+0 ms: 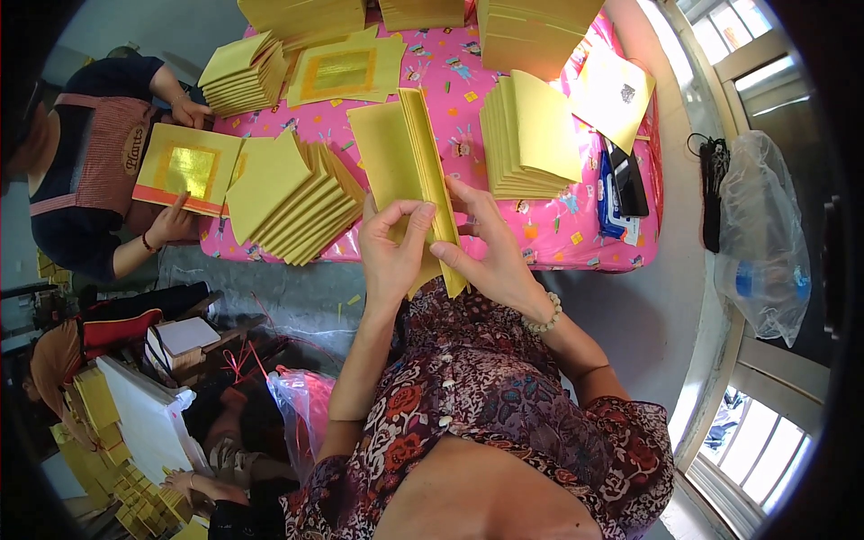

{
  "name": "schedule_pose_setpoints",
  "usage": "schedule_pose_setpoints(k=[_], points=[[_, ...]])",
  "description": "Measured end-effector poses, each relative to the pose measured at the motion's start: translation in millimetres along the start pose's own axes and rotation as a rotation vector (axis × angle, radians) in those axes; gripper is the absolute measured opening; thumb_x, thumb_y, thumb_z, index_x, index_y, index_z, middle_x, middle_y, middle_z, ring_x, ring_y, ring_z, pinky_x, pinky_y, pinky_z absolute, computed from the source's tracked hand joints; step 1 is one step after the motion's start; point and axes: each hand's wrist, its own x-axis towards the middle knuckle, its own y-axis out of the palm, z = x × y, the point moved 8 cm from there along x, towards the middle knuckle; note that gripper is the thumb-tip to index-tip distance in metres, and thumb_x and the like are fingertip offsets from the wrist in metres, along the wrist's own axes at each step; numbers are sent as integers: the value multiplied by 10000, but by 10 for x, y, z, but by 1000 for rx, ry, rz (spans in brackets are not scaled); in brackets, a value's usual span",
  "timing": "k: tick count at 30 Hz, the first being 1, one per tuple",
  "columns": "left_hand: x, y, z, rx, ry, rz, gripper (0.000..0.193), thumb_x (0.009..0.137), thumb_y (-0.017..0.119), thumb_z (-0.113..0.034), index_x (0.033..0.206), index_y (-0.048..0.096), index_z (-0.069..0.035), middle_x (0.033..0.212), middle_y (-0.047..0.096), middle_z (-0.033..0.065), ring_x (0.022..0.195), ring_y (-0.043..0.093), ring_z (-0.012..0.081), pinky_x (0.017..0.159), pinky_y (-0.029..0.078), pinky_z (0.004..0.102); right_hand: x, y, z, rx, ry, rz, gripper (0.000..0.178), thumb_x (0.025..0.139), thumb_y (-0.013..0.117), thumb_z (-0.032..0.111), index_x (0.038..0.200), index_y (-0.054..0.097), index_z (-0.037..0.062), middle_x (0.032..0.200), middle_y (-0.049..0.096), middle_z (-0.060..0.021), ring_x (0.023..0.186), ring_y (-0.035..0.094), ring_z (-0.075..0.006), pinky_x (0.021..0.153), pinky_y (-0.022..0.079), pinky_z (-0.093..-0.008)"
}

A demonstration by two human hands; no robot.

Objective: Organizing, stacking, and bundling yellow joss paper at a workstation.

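Observation:
In front of my body I hold a yellow paper sheet [380,148] with a narrow folded strip of several layers along its right side. My left hand [392,252] grips its lower part, thumb lying on the fold. From the right, my right hand [490,241] pinches the folded edge between thumb and fingers. The sheet stands tilted over the table's near edge. To its left, a fanned pile of folded yellow paper [292,202] lies close to my left hand. Another folded pile [531,135] rests to the right, beyond my right hand.
The table has a pink patterned cover [459,67]. Tall yellow paper stacks [535,36] stand at the back. A dark phone [627,183] and a blue-white packet [612,225] lie at right. A co-worker's hand [168,223] touches gold-square paper at left. A plastic bag [301,409] stands below.

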Motion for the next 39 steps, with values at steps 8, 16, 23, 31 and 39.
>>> schedule_pose_setpoints(k=[8, 16, 23, 31, 39], points=[[-31, 23, 153, -65, -138, 15, 191, 927, 667, -181, 900, 701, 5, 831, 662, -5, 803, 561, 64, 754, 449, 223, -6, 9, -17, 20, 64, 45, 747, 859, 714, 95, 1480, 302, 52, 1373, 420, -100, 1309, 441, -230, 993, 453, -375], [-26, 14, 109, -43, -130, 3, 199, 920, 674, -190, 895, 707, 5, 826, 666, -1, 810, 561, 74, 786, 440, 234, -3, 7, -26, 22, 66, 44, 740, 858, 715, 95, 1474, 308, 51, 1365, 424, -103, 1301, 448, -229, 988, 455, -371], [-13, 13, 58, -64, -103, -5, 198, 902, 701, -199, 887, 720, -2, 841, 665, 0, 850, 561, 81, 813, 436, 240, 19, -11, 32, 37, 24, 11, 735, 841, 731, 140, 1441, 329, 4, 1246, 459, -167, 1215, 507, -273, 965, 498, -376], [-8, 5, 71, -50, -110, -6, 193, 893, 715, -196, 882, 724, -4, 875, 658, 1, 873, 562, 92, 819, 434, 243, -1, 23, -46, 135, 119, 64, 755, 873, 701, 102, 1481, 264, 14, 1416, 419, -122, 1333, 409, -221, 1056, 402, -371], [-7, 4, 29, -81, -109, -21, 212, 890, 720, -212, 862, 722, -2, 919, 637, 19, 906, 554, 110, 843, 426, 261, -1, 26, -21, 130, 128, 71, 756, 873, 696, 93, 1482, 256, 8, 1419, 418, -127, 1338, 406, -225, 1063, 397, -372]])
